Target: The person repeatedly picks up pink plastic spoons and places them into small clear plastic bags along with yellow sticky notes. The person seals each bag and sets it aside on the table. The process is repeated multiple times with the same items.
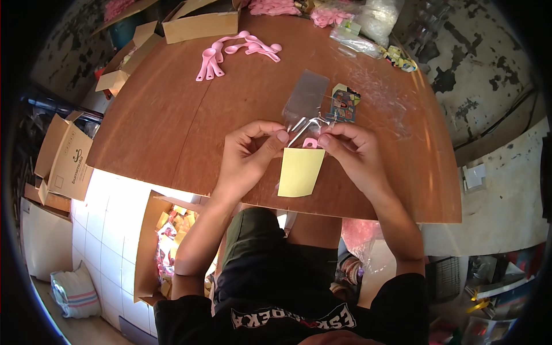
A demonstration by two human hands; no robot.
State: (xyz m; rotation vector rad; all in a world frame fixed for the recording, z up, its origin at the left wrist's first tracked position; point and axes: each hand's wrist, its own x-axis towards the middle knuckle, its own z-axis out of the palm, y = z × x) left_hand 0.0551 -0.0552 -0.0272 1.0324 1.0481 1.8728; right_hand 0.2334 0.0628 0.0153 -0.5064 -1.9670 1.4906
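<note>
While the round brown worktop (172,115) fills the middle of the view, open cardboard boxes (63,161) are seen stacked off its left rim, and a white woven sack (75,294) is slumped on the tiled floor (106,221) below them. Just under the near edge, a further open carton of small colourful packets (172,230) is parked beside the person's knee. Up on the far left of the worktop, a cluster of pink plastic spoons (230,53) is laid out, with a long cardboard box (201,24) behind it.

Now to the centre: the left hand (250,152) is raised over the near edge, thumb and forefinger pinched on the top left corner of a clear plastic sleeve (305,129). A yellow card (300,171) hangs down from that sleeve, upright, between the two hands, and a small pink piece (310,142) is glimpsed at its top edge; what it is cannot be told. An empty clear bag (306,98) lies flat just beyond the fingers, and a small multicoloured printed card (345,103) is set just to its right.

The right hand (351,149) is pinched on the sleeve's top right corner. Far right at the back, more clear bags and pink items (345,23) are heaped.
</note>
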